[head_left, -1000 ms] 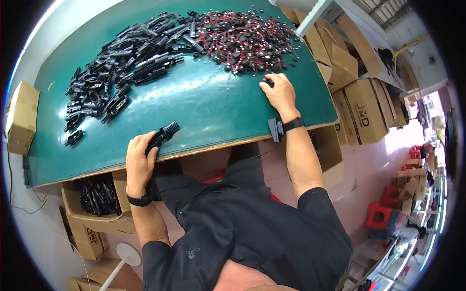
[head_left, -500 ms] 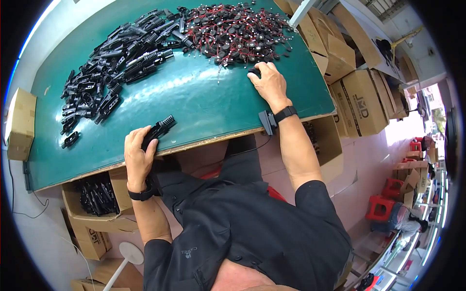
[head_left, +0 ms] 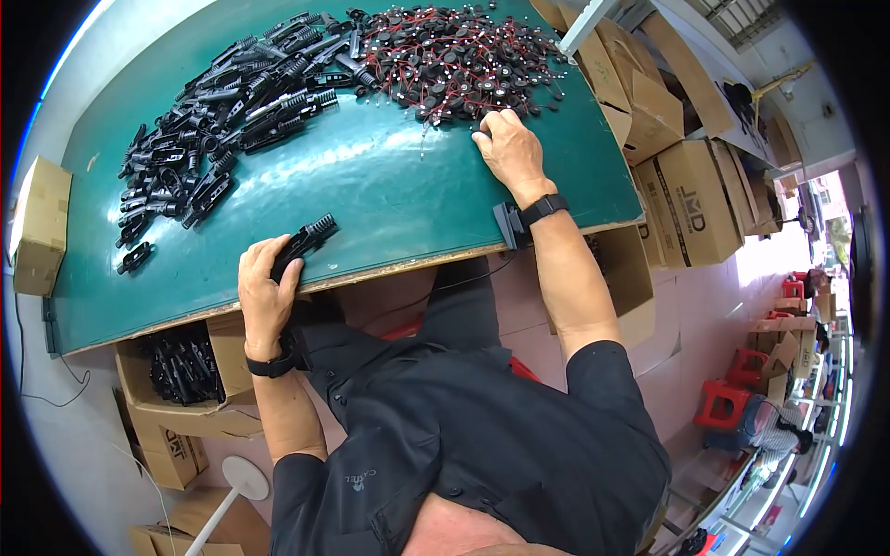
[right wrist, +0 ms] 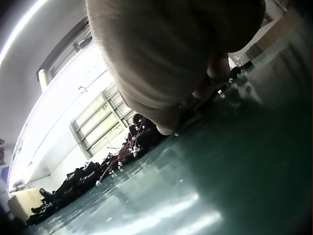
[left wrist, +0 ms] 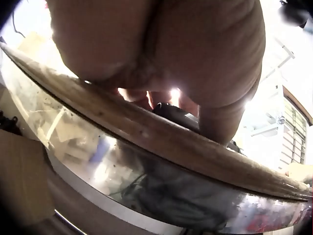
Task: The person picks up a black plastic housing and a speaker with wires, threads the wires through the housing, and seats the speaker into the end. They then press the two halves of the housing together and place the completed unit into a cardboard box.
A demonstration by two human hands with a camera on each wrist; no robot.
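Observation:
In the head view, my left hand [head_left: 267, 289] grips a black ribbed part [head_left: 311, 238] near the table's front edge, its ribbed end pointing up and right. The left wrist view shows a bit of that black part [left wrist: 177, 115] between thumb and fingers. My right hand [head_left: 514, 156], palm down with curled fingers, is at the near edge of the pile of round black pieces with red wires [head_left: 454, 65]. It pinches a small black piece [head_left: 476, 128], mostly hidden by fingers and thumb. From the right wrist view, the hand [right wrist: 171, 54] hides its fingertips' contact.
A heap of black ribbed parts [head_left: 236, 97] covers the back left of the green table [head_left: 399, 208]. One black part [head_left: 135, 258] lies apart at the left. Cartons stand beside the table at right [head_left: 691, 204] and left [head_left: 42, 225]; an open box [head_left: 239, 357] of black parts sits below.
The head view has shifted slightly. My right hand has turned a little, and less of the small black piece shows. My left hand keeps its grip on the ribbed part.

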